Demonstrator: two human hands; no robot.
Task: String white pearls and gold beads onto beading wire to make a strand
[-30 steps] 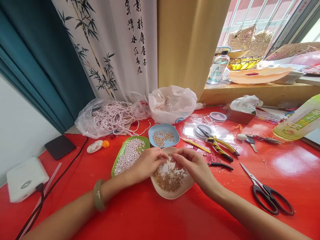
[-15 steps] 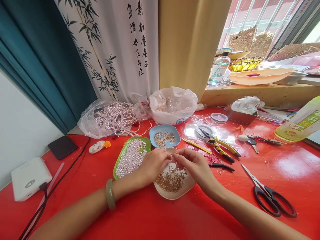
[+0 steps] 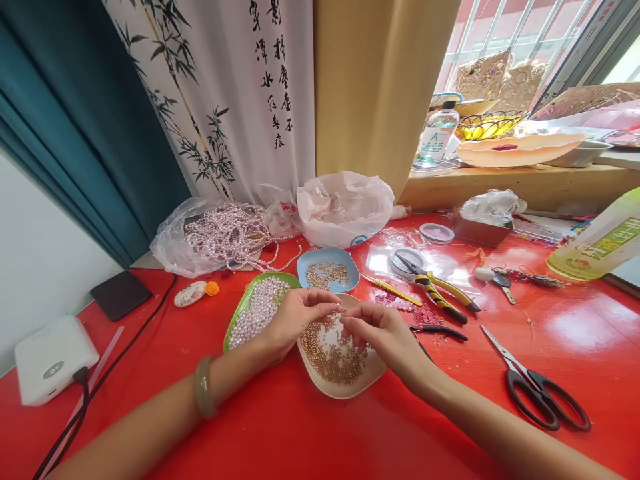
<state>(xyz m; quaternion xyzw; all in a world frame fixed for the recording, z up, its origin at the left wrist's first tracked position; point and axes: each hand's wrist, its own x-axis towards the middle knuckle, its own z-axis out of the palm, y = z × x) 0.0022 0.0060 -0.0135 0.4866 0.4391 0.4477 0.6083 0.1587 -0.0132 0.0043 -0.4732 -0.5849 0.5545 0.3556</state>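
My left hand (image 3: 293, 319), with a jade-like bangle (image 3: 203, 388) on its wrist, pinches thumb and forefinger together above a white dish (image 3: 327, 390). Facing it, my right hand (image 3: 383, 328) is also closed in a pinch, its fingertips close to the left ones. What lies between the fingertips is too small to make out. Small gold beads (image 3: 336, 361) are spread in the dish below. Left of it, partly behind my left hand, a green tray (image 3: 234, 317) holds white pearl beads (image 3: 260, 310). A blue dish (image 3: 330, 254) with more gold beads (image 3: 326, 275) stands just beyond.
Right of my hands lie yellow tweezers (image 3: 397, 291), yellow-black pliers (image 3: 433, 293), black-handled pliers (image 3: 445, 331) and scissors (image 3: 533, 383). Pearl strands (image 3: 225, 233) and a plastic bag (image 3: 345, 210) sit at the back. A white device (image 3: 55, 360) with a cable and a phone (image 3: 121, 294) are left.
My left hand has shifted slightly left and turned, its fingertips a little apart from the right ones. More gold beads show at the dish's left side.
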